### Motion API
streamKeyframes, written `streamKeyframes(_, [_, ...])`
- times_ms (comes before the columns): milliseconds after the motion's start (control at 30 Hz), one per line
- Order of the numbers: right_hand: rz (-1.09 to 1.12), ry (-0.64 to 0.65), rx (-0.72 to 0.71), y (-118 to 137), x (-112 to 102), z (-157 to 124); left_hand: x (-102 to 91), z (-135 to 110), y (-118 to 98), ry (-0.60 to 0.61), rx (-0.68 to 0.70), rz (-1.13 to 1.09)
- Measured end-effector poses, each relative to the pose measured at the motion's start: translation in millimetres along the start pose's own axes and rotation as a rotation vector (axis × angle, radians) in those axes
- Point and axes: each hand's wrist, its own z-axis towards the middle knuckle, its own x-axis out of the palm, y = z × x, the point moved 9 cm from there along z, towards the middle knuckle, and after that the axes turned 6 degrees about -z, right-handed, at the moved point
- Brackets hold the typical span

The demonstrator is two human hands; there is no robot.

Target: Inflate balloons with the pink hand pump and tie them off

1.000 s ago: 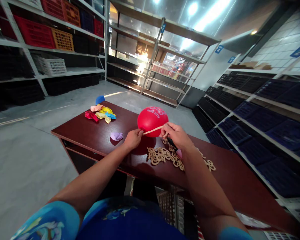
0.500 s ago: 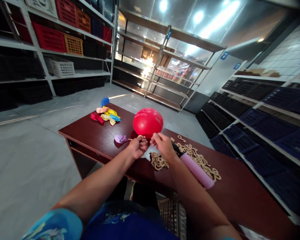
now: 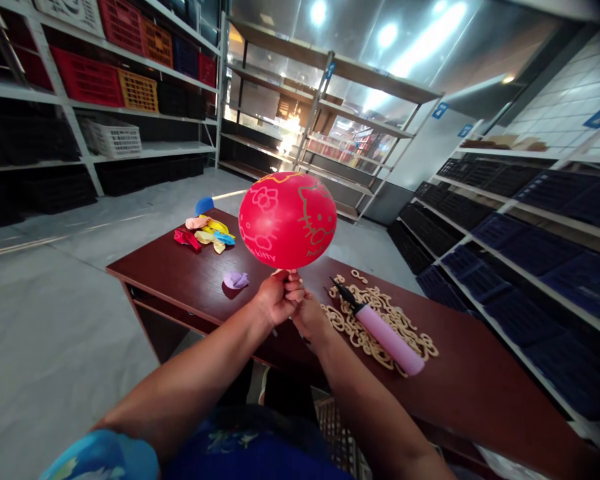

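Left hand [image 3: 275, 297]: centre of the frame, fingers clenched around the neck of the red balloon [image 3: 287, 220], just under its body. Right hand [image 3: 307, 315]: immediately lower right of the left hand and touching it. Its fingers are curled in toward the same neck, but they are largely hidden behind the left hand, so it appears to grip the neck too, though this cannot be told for certain.

Red balloon: inflated, held upright above both hands, clear of the table [image 3: 180, 267]. It sits slightly above frame centre. Its surface carries a yellow line print of a cat face and a flower.

Table: dark red-brown wood, running from centre left to lower right of the frame.

Items on the table:
- Pink hand pump [image 3: 387, 337], right of the hands, lying on its side with the black nozzle end pointing toward the balloon.
- Pile of tan loops [image 3: 350, 327], spread under and around the pump.
- Purple uninflated balloon [image 3: 235, 280], just left of the left hand.
- Cluster of uninflated balloons [image 3: 205, 233] in red, yellow, pink and blue, near the far left corner.

A blue balloon [image 3: 205, 205] lies beyond that corner, on the grey floor.

Surroundings: metal shelving [image 3: 105, 143] with red, orange and white crates at upper left; shelving with dark blue crates [image 3: 530, 220] along the right edge.
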Motion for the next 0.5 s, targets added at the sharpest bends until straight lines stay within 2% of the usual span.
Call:
streamKeyframes(133, [0.379, -0.009, 0.033, 6, -1, -1, -2.0, -3, -1, -0.048, 0.012, 0.029])
streamKeyframes(233, [0.517, 0.031, 0.026, 14, 9, 5, 1.1, -4, 6, -0.051, 0.031, 0.029])
streamKeyframes(333, [0.481, 0.088, 0.042, 14, 19, 7, 4.9, -4, 8, -0.023, 0.054, 0.014])
streamKeyframes(500, [0.255, -0.139, 0.052, 1, -10, 3, -4.3, -4, -1, -0.045, -0.003, 0.102])
